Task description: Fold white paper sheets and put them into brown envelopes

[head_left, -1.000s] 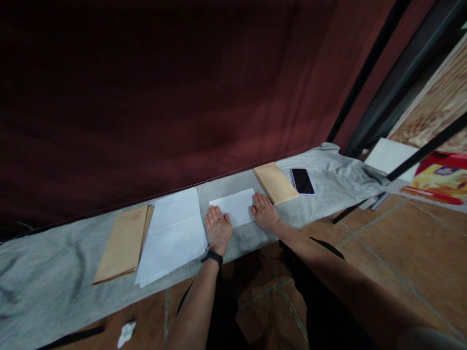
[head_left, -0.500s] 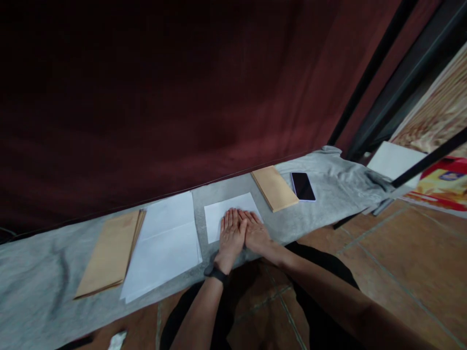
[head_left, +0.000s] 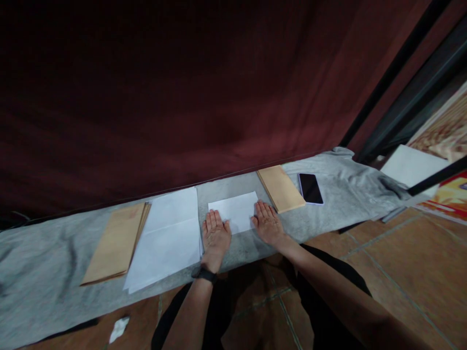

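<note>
A folded white sheet [head_left: 235, 210] lies flat on the grey cloth [head_left: 328, 214] that covers a long low surface, right in front of the person. The left hand [head_left: 215, 238] rests palm down on the sheet's near left corner, fingers stretched out and lying close together, with a dark band on its wrist. The right hand [head_left: 267, 223] rests palm down on the sheet's right edge, fingers likewise flat and extended. Both hands are open and press on the paper rather than clasping it, and they sit apart from each other with the bare middle of the sheet between them.

Just left of the left hand lies a stack of white paper [head_left: 167, 238], its right edge almost touching the hand. Further left, a pile of brown envelopes [head_left: 116, 243] lies with its right edge tucked against the white stack. Just right of the right hand, a second pile of brown envelopes [head_left: 280, 188] lies at a slant, near the fingertips but not touching them. Beyond that pile a black phone [head_left: 311, 188] lies face up on the cloth, close beside the envelopes.

Nothing lies over the folded sheet except the two hands. A dark red curtain [head_left: 164, 97] hangs behind the surface along its far edge. On the tiled floor [head_left: 401, 272] at lower left lies one crumpled scrap of white paper [head_left: 118, 329].

Counted: one folded sheet, one white stack, two envelope piles, one phone, one scrap.
</note>
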Demonstrator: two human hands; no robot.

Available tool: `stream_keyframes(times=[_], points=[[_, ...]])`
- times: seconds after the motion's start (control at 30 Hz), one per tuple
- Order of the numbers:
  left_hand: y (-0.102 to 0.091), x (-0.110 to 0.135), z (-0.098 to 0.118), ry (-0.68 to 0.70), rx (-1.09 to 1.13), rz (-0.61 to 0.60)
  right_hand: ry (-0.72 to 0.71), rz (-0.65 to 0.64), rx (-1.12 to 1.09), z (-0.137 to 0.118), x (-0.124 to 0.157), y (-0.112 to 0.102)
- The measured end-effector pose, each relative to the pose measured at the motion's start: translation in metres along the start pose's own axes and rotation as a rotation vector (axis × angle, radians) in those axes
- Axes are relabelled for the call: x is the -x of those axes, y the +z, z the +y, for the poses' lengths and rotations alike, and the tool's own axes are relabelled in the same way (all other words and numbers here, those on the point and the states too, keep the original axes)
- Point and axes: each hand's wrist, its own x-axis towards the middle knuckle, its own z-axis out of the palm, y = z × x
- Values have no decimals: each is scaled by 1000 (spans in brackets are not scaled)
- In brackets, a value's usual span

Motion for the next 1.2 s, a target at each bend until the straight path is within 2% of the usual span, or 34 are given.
stream_keyframes(times=[0.1, 0.2, 0.33, 0.43, 0.63, 1.0, 1.2], points=[[-4, -6, 0, -35, -6, 46, 40, 14, -7, 4, -6, -2], [-9, -17, 10, 70, 44, 70, 23, 17, -36, 2, -17, -5], [-11, -34, 31, 232, 136, 12, -87, -46, -109, -9, -35, -6], [-7, -42, 40, 265, 163, -41, -162, -98, -139, -18, -44, -3], [1, -44, 39, 199, 142, -103, -203, -110, -95, -27, -49, 6], [3, -41, 21, 35, 61, -105, 19, 48, -9, -20, -46, 17], [2, -35, 12, -29, 30, -66, 59, 112, 14, -6, -39, 10]])
